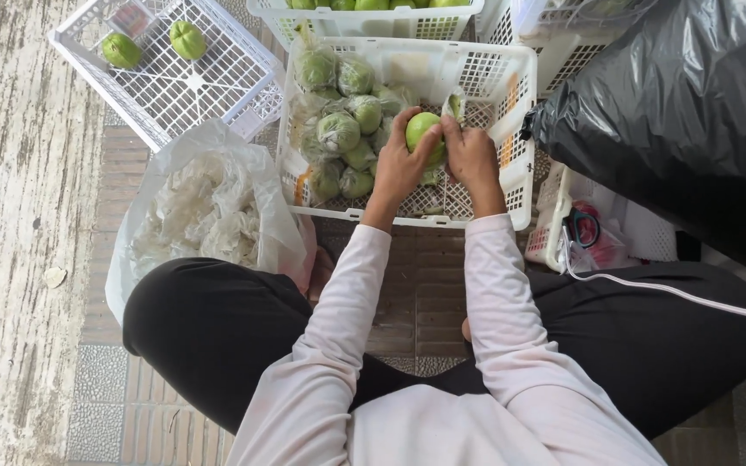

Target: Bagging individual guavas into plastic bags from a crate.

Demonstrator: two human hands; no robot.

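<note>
My left hand (401, 169) grips a bare green fruit (420, 128) above a white plastic crate (511, 78). My right hand (471, 157) touches the same fruit from the right and pinches a scrap of clear wrapping (455, 105) at its top. Several green fruits in foam net and clear film (338, 131) lie in the left half of that crate. The crate's right half shows bare lattice.
A tilted white crate (218, 86) at the upper left holds two bare green fruits (121, 50). A clear bag of crumpled wrappings (205, 211) sits by my left knee. A black bag (692, 121) fills the right. A small basket with scissors (582, 226) and a white cable (675, 292) lie beneath it.
</note>
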